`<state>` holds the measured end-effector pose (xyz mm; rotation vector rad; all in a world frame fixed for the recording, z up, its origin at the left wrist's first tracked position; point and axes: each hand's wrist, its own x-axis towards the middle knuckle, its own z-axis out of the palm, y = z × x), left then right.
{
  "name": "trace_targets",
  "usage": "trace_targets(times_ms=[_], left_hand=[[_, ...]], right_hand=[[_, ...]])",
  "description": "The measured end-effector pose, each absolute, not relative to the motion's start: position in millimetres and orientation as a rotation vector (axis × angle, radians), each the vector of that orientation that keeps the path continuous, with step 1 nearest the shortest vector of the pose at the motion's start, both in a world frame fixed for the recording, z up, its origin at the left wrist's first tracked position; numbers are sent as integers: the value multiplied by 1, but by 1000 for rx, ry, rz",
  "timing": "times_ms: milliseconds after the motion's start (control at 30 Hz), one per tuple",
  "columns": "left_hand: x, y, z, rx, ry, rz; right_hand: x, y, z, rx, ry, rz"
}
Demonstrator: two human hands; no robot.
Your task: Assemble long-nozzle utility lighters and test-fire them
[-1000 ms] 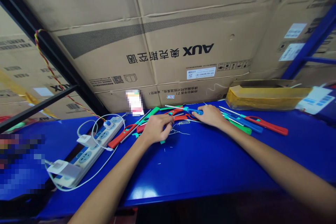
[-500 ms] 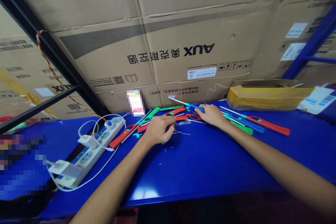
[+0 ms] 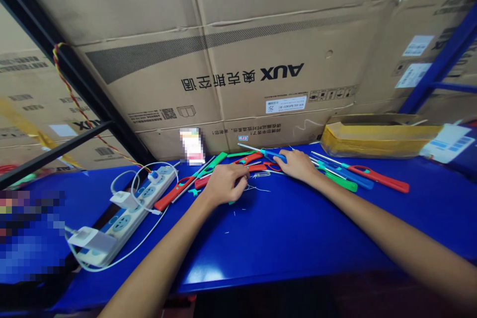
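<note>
My right hand (image 3: 298,165) grips the handle of a blue long-nosed lighter (image 3: 274,155), its metal tube pointing left above the pile. My left hand (image 3: 228,184) is closed low over the table, fingers curled; whatever it holds is hidden. A bit of teal shows under it. Around the left hand lie several lighters, among them a red lighter (image 3: 175,190) and a green lighter (image 3: 215,163). Right of my right hand rest another red lighter (image 3: 383,179), a blue one (image 3: 359,179) and a green one (image 3: 341,180).
A white power strip (image 3: 128,218) with chargers and cables lies at left. A lit phone (image 3: 192,146) leans against the large cardboard (image 3: 238,44) at the back. A yellow-taped open box (image 3: 380,140) stands back right. Thin wire bits (image 3: 257,188) lie on the blue table (image 3: 283,243).
The blue lighter in my right hand has dipped slightly, its tube tip lower and a little farther left. My left hand has barely moved.
</note>
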<state>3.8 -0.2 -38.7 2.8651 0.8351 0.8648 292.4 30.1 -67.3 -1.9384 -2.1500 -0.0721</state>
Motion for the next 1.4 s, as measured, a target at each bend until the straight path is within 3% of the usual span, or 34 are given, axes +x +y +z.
trace_targets(times_ms=[1400], left_hand=[[9, -4, -40, 2833, 873, 886]], right_hand=[[284, 21, -64, -1975, -2119, -167]])
